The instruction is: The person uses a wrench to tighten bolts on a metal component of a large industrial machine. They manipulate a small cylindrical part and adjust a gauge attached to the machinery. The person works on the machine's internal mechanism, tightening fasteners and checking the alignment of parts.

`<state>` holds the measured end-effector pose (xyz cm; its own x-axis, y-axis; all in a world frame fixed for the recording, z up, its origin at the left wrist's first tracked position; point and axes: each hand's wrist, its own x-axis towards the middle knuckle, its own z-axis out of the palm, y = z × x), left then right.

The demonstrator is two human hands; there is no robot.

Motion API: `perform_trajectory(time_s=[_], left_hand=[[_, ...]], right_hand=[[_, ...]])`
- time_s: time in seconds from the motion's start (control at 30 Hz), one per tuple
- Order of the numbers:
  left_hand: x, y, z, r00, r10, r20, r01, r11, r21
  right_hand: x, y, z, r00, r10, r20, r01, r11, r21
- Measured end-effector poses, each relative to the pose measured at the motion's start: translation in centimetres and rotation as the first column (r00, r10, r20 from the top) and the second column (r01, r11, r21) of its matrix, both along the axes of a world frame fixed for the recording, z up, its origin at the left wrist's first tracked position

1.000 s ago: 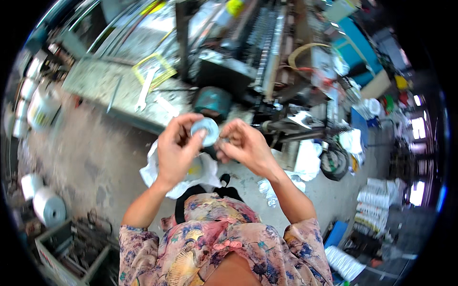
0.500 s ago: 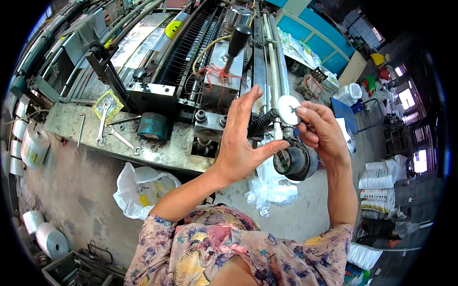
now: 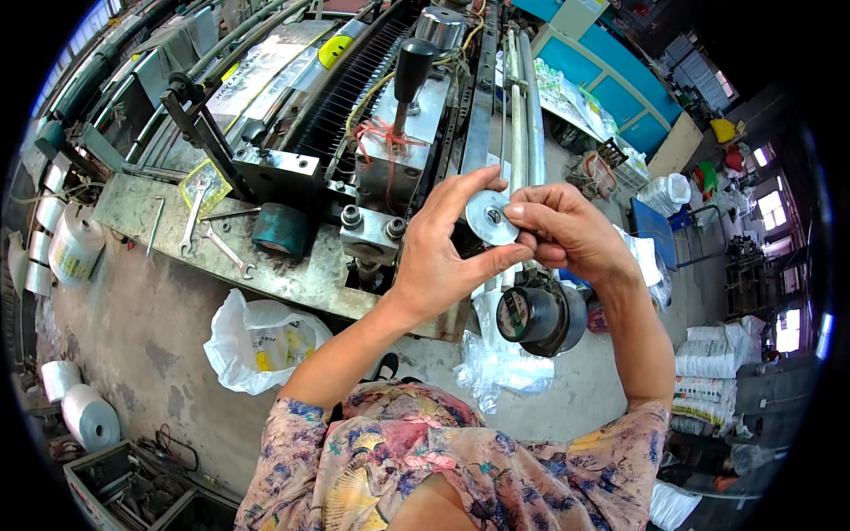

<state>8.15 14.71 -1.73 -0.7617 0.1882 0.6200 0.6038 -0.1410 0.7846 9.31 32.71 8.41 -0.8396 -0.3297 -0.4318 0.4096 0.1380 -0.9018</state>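
Observation:
A round, flat metal disc [image 3: 482, 221] with a hole in its middle faces up at me, pinched at its right edge between the thumb and fingers of my right hand [image 3: 571, 232]. Around the disc's left side curves my left hand [image 3: 434, 243], fingers and thumb spread apart. The disc overlaps its fingers, and whether they touch it I cannot tell. Just below both hands is a dark round part with a labelled end [image 3: 522, 314], beside pale bars of the machine. A black-knobbed lever [image 3: 413, 71] with red string around its base rises beyond my left hand.
On the metal ledge [image 3: 133, 208] at left lie two spanners [image 3: 191, 217], a thin rod [image 3: 156, 226] and a dark teal tape roll [image 3: 281, 228]. An open white bag [image 3: 252, 354] stands on the floor below. Crumpled clear plastic [image 3: 509, 367] lies near my feet. White sacks [image 3: 708, 372] are stacked at right.
The disc has moved left and down in my right hand, from beside my left hand into the space between its fingers and thumb. The whole view has shifted slightly.

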Motion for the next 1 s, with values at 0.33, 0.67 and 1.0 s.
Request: perform_trajectory(time_s=[0.33, 0.67, 1.0], left_hand=[[-0.1, 0.4, 0.1, 0.996, -0.052, 0.074, 0.047, 0.996, 0.075], [0.1, 2.0, -1.6, 0.99, 0.111, 0.083, -0.118, 0.99, 0.083], [-0.8, 2.5, -3.0, 0.986, 0.157, -0.048, -0.148, 0.977, 0.155]], right_hand=[[-0.8, 0.0, 0.0, 0.999, 0.048, -0.001, -0.048, 0.998, 0.038], [0.4, 0.0, 0.7, 0.941, -0.077, -0.329, 0.188, 0.927, 0.323], [0.9, -2.1, 1.6, 0.799, 0.168, -0.577, 0.069, 0.928, 0.366]])
